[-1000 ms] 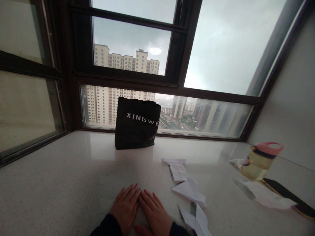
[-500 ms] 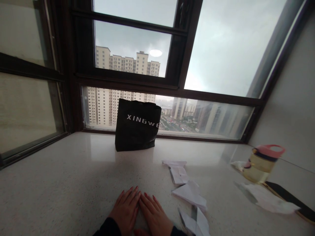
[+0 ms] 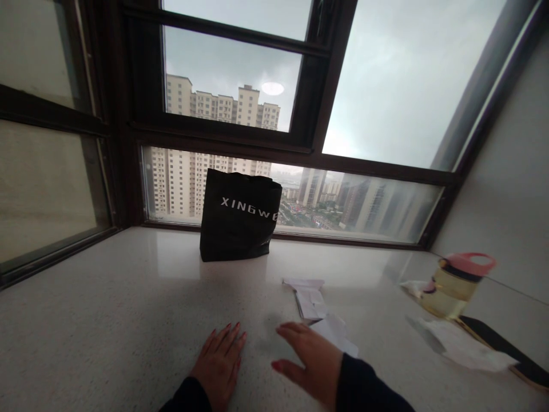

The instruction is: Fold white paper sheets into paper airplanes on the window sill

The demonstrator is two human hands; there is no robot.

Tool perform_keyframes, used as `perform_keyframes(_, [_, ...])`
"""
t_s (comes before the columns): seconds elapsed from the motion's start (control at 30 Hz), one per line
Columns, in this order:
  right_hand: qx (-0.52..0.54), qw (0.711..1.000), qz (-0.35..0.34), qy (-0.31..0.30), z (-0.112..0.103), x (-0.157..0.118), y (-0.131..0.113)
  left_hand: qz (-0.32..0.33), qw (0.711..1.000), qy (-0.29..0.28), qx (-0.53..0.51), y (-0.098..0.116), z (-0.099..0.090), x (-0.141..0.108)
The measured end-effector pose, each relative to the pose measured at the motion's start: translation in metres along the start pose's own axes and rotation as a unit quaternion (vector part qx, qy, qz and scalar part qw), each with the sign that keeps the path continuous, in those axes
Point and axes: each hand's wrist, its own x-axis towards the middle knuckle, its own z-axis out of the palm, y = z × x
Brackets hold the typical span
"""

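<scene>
My left hand (image 3: 219, 363) lies flat on the speckled white surface (image 3: 107, 332), fingers slightly spread and holding nothing. My right hand (image 3: 306, 357) is raised a little to its right, thumb apart from the fingers, with nothing between them. Just beyond and partly behind my right hand is a folded white paper (image 3: 333, 332). Another folded white paper (image 3: 309, 298) touches it farther back. Against the window stands an upright black bag (image 3: 240, 229) with white lettering.
At the right stands a yellowish bottle (image 3: 455, 289) with a pink lid. Beside it are a crumpled white wrapper (image 3: 467, 346), a small white packet (image 3: 414, 288) and a dark flat object (image 3: 501, 346). Dark window frames (image 3: 364, 166) border the surface.
My right hand has moved right and lifted, parting from my left hand, which stays in place. It and its sleeve now cover the nearest folded paper and part of the middle one.
</scene>
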Motion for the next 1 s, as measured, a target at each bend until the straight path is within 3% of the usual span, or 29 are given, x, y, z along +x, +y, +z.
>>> perform_keyframes(0.1, [-0.022,0.997,0.069,0.018,-0.025,0.017,0.045,-0.007,1.000,-0.011,-0.009,0.000,0.000,0.000])
perform_keyframes(0.2, [-0.031,0.992,0.121,0.032,-0.034,0.038,0.099,0.011,0.999,-0.029,-0.009,-0.003,0.000,0.000])
perform_keyframes(0.33, [-0.023,0.981,0.183,0.054,-0.027,0.052,0.151,0.007,0.999,-0.041,-0.011,-0.005,0.000,0.000])
perform_keyframes(0.47, [-0.010,0.974,0.213,0.074,-0.011,0.052,0.173,0.005,0.999,-0.037,-0.016,-0.005,-0.001,0.000])
perform_keyframes(0.73, [0.006,0.976,0.203,0.075,0.015,0.060,0.163,0.015,1.000,0.007,-0.021,-0.005,0.003,-0.001])
perform_keyframes(0.87, [0.013,0.985,0.165,0.057,0.026,0.065,0.134,0.014,0.999,0.016,-0.035,-0.004,0.001,0.000])
perform_keyframes(1.0, [0.037,0.996,0.076,0.028,0.037,0.073,0.088,-0.029,0.997,0.049,-0.060,-0.001,-0.014,0.008])
